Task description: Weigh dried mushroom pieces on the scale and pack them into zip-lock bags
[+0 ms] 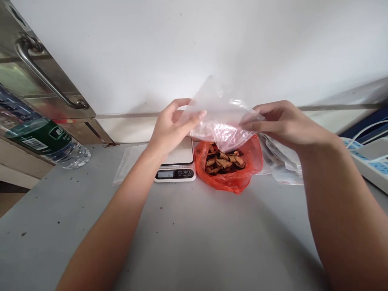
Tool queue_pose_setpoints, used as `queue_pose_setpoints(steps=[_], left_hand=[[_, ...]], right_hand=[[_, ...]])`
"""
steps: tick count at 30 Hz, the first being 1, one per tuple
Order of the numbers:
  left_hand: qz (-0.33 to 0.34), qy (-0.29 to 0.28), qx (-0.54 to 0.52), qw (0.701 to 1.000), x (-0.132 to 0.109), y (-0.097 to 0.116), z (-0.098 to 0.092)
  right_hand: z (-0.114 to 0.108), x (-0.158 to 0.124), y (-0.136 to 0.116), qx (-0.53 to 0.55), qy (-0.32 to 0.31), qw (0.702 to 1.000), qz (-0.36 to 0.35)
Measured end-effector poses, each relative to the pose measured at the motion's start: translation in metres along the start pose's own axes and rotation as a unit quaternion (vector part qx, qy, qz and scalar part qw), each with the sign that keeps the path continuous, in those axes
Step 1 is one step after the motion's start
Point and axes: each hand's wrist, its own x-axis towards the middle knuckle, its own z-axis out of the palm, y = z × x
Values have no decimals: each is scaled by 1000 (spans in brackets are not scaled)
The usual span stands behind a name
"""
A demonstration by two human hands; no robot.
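Between my two hands a clear plastic bag (pixel 221 117) is held up, above a red plastic bag (pixel 212 181). My left hand (pixel 172 128) grips its left side, with the thumb on the near face. At the right side, my right hand (pixel 274 121) pinches the clear bag, some fingers showing through it. Brown dried slices (pixel 224 161) lie in the open red bag. Touching or close beside it on the left is a white digital scale (pixel 176 174), partly under my left hand, its display lit.
Flat clear bags lie left of the scale (pixel 129 161) and right of the red bag (pixel 287 165). A water bottle (pixel 45 135) stands at the left by a metal door handle (pixel 50 79). A power strip (pixel 371 159) sits at the right, and a white wall (pixel 151 52) rises behind.
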Motion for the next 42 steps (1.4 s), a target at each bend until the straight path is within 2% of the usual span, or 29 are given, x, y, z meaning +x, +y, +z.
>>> queue_pose_setpoints(steps=[3, 5, 7, 9, 11, 15, 17, 19, 21, 23, 25, 26, 28, 30, 32, 34, 36, 39, 42], left_hand=[[-5, -25, 21, 999, -1, 4, -2], [-12, 1, 20, 1000, -2, 6, -2], [-19, 37, 20, 999, -3, 6, -3], [-26, 46, 49, 997, -3, 4, -6], [-33, 49, 96, 994, -4, 0, -12], [-44, 62, 122, 990, -7, -9, -29], [-49, 42, 117, 991, -7, -10, -44], [-55, -13, 123, 991, -8, -8, -65], [-61, -71, 138, 986, -10, -3, -91], [-91, -91, 161, 979, -14, 4, -119], [-159, -84, 198, 964, -21, 9, -148], [-199, -62, 227, 951, -25, 10, -162], [-277, -26, 289, 916, -34, 10, -186], [-321, 3, 312, 894, -42, 7, -204], [-335, 18, 287, 897, -49, -1, -215], [-344, 13, 234, 909, -54, -12, -218], [-372, -5, 178, 911, -57, -25, -215], [-422, -26, 120, 899, -57, -44, -205], [-411, -20, 113, 904, -55, -56, -197]], right_hand=[[11, 1, -5, 21, -6, 1000, 14], [18, 3, -4, 51, -6, 998, 39], [24, 7, -2, 69, -38, 995, 59], [28, 10, 0, 74, -79, 992, 61], [33, 12, 2, 75, -93, 991, 54], [48, 12, 2, 66, -41, 996, 35], [58, 13, 3, 59, -4, 998, 26], [69, 16, 3, 46, 29, 998, 18], [80, 20, 2, 22, 57, 998, -2], [93, 26, -1, -11, 73, 997, -36], [109, 31, -8, -50, 82, 992, -84], [119, 34, -12, -74, 85, 987, -116], [141, 36, -21, -141, 79, 968, -191], [167, 37, -28, -239, 55, 935, -256], [195, 34, -31, -350, 8, 890, -290], [222, 30, -29, -436, -76, 845, -300], [245, 24, -24, -478, -180, 812, -282], [264, 18, -13, -495, -265, 788, -252], [268, 15, -6, -494, -278, 788, -239]])
